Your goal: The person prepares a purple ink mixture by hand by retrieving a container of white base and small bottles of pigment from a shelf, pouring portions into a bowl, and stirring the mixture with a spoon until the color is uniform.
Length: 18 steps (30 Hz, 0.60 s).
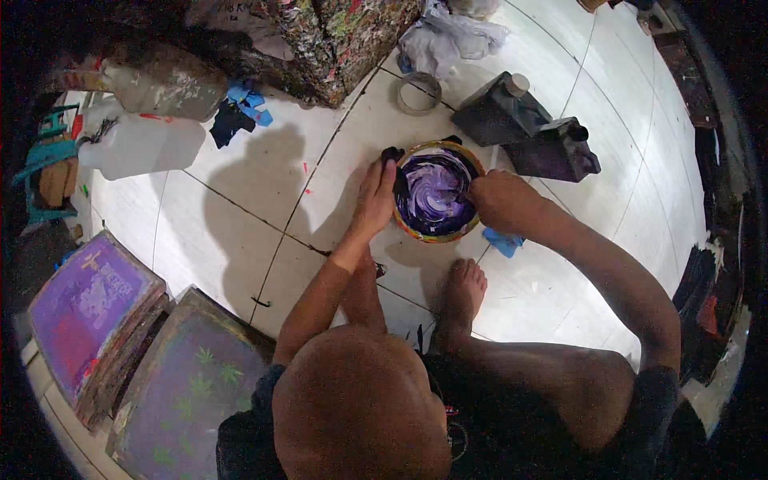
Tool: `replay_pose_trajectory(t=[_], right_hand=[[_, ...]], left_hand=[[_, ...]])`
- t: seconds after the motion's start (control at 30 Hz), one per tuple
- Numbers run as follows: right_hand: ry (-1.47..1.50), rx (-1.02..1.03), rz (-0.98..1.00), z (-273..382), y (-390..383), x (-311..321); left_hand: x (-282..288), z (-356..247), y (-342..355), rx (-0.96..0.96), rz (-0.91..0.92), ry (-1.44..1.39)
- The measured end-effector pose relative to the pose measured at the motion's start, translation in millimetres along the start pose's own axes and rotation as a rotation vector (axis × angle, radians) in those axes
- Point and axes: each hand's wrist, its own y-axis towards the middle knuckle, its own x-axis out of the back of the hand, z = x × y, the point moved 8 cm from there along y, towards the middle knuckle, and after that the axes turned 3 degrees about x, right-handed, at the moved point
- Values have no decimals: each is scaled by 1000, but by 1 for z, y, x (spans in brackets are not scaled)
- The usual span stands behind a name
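Observation:
A round tub [415, 232] of purple paint [436, 192], swirled with white, sits between my hands, its rim streaked yellow. My left hand [376, 196] is closed on something black [394, 160] against the tub's left rim; whether it is a cloth cannot be told. My right hand [500, 200] is closed at the right rim, its fingertips over the paint; what it grips is hidden. A blue scrap [502, 244] lies under my right wrist. Two dark jerrycans [500, 112] are just beyond the tub at the right.
A tape roll [418, 94], white plastic bags [452, 40] and a paint-crusted block [336, 48] are at the back. White jugs [152, 148] and blue scraps [248, 104] lie upper left, stained framed screens [92, 312] lower left. My bare foot [460, 296] rests on the tiled floor [304, 160].

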Motion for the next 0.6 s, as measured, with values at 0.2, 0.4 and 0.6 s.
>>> replay_pose_trajectory(t=[0.2, 0.4, 0.6], right_hand=[[-116, -18, -66, 11, -5, 32], [3, -33, -69, 21, 6, 19], [-15, 25, 74, 25, 1, -19]], left_hand=[[6, -3, -4, -267, 17, 310], [13, -21, 0, -253, 115, 194], [14, -21, 15, -31, 255, 279]])
